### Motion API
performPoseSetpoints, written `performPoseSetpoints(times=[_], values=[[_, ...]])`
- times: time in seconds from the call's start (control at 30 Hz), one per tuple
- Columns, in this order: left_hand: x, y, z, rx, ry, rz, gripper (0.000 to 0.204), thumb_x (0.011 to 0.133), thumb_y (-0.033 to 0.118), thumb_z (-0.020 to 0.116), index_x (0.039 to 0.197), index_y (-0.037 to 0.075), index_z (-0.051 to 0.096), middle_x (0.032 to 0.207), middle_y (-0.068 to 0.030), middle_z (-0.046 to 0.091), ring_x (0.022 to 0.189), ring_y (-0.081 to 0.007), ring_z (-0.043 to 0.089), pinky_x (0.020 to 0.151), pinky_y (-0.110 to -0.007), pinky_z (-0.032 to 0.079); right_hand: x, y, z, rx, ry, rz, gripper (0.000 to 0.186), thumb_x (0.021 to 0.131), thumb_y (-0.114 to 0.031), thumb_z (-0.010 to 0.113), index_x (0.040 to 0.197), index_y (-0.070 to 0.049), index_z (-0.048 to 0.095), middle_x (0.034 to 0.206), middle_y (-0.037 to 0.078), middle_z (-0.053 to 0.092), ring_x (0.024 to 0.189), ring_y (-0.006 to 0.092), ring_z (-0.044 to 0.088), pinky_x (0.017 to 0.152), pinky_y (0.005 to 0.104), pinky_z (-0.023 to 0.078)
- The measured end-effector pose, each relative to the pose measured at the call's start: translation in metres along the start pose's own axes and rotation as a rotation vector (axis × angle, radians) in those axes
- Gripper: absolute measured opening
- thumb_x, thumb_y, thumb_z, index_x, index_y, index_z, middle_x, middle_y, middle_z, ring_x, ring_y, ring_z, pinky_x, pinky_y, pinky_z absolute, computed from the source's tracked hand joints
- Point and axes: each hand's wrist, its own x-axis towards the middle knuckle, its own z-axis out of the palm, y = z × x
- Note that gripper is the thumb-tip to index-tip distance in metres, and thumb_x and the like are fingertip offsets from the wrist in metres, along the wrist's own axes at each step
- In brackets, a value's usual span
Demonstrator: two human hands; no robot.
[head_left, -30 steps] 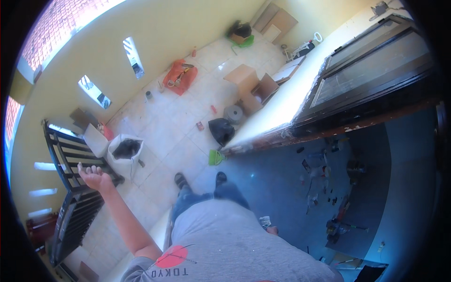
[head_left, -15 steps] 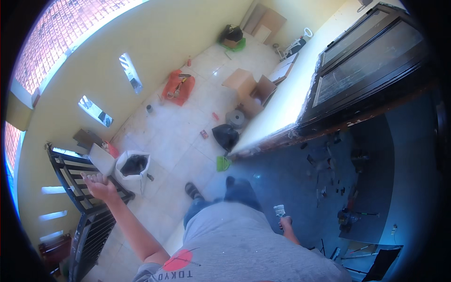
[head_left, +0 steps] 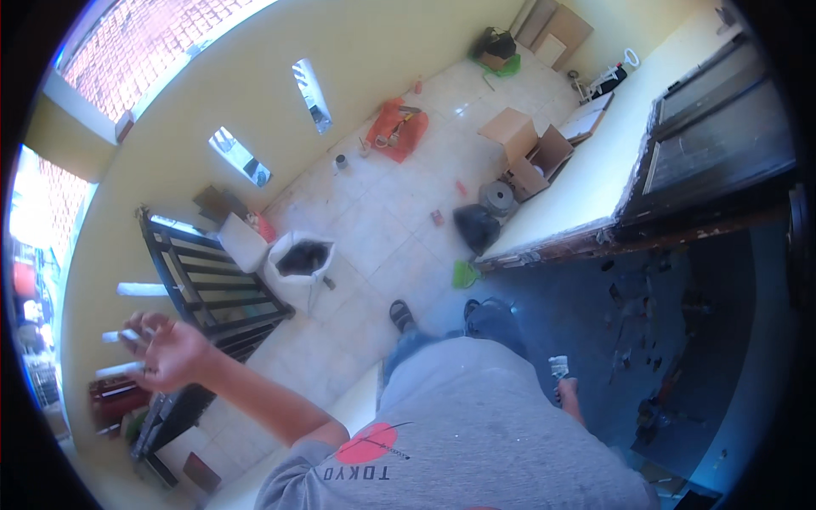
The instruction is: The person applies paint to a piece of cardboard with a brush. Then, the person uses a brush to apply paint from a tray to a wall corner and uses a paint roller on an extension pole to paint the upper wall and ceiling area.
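My right hand is closed around the handle of a paintbrush, whose pale bristles point up and away from me, over the dim floor at the right. Out to the left, my left hand is raised with loosely curled fingers held apart, and I make out nothing in it. It is nearest to a dark slatted metal gate or railing, but I cannot tell whether they touch. Beyond that stands a white sack with dark stuff inside.
A wall edge with a dark-framed window juts in from the right. On the tiles lie a green dustpan-like piece, a black bag, a cardboard box and an orange sheet with tools. Clutter covers the dim floor.
The view has turned left, so the room shifts right in the picture. My left hand has lowered and its pointing fingers have curled. The paintbrush stays in my right hand.
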Motion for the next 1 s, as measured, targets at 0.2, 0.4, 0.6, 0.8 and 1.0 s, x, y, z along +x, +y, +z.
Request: performPoseSetpoints(times=[0.2, 0.4, 0.6, 0.8, 1.0], values=[[0.05, 0.063, 0.014, -0.024, -0.339, 0.307, 0.046, 0.084, 0.046, 0.066, 0.116, 0.012, 0.061, 0.13, -0.0124, 0.057, 0.095, -0.0244, 0.065, 0.059, -0.033, 0.051, 0.02, -0.05, -0.007, -0.096, 0.07, -0.085, 0.017, 0.092, -0.013, 0.06, 0.08, 0.0, 0.06, 0.063, 0.01, 0.06, 0.045, 0.0203, 0.057, 0.038, 0.0383, 0.042], [0.029, 0.015, 0.017, 0.189, 0.039, 0.149, 0.063, 0.088, 0.066, 0.064, 0.132, 0.021, 0.06, 0.12, -0.0021, 0.067, 0.076, -0.0211, 0.06, 0.062, -0.04, 0.044, 0.006, -0.042, 0.012, -0.106, 0.055, -0.052, 0.017, 0.09, -0.01, 0.06, 0.078, 0.001, 0.064, 0.065, 0.01, 0.064, 0.05, 0.0209, 0.062, 0.041, 0.0381, 0.047], [0.02, -0.025, -0.036, 0.152, 0.248, 0.083, 0.064, 0.087, 0.059, 0.071, 0.129, 0.012, 0.062, 0.108, -0.0056, 0.069, 0.079, -0.0183, 0.056, 0.063, -0.041, 0.04, -0.008, -0.003, 0.015, -0.144, 0.12, 0.019, 0.018, 0.086, -0.012, 0.064, 0.092, 0.003, 0.072, 0.085, 0.019, 0.074, 0.072, 0.0295, 0.074, 0.061, 0.0407, 0.058], [-0.058, -0.107, 0.023, 0.187, -0.021, -0.189, 0.057, 0.091, 0.054, 0.067, 0.128, 0.01, 0.062, 0.098, -0.0028, 0.058, 0.073, -0.0156, 0.049, 0.06, -0.037, 0.035, -0.024, 0.0, 0.013, -0.051, 0.197, 0.032, 0.027, 0.084, -0.015, 0.066, 0.104, 0.002, 0.073, 0.102, 0.022, 0.075, 0.088, 0.034, 0.075, 0.074, 0.0429, 0.059], [-0.149, -0.156, 0.085, 0.122, -0.269, -0.365, 0.05, 0.096, 0.048, 0.064, 0.126, 0.009, 0.062, 0.088, 0.0, 0.047, 0.067, -0.013, 0.042, 0.058, -0.033, 0.031, -0.028, -0.004, 0.044, 0.041, 0.218, 0.033, 0.036, 0.083, -0.022, 0.068, 0.112, -0.001, 0.073, 0.117, 0.023, 0.072, 0.111, 0.0373, 0.07, 0.094, 0.0451, 0.056]])
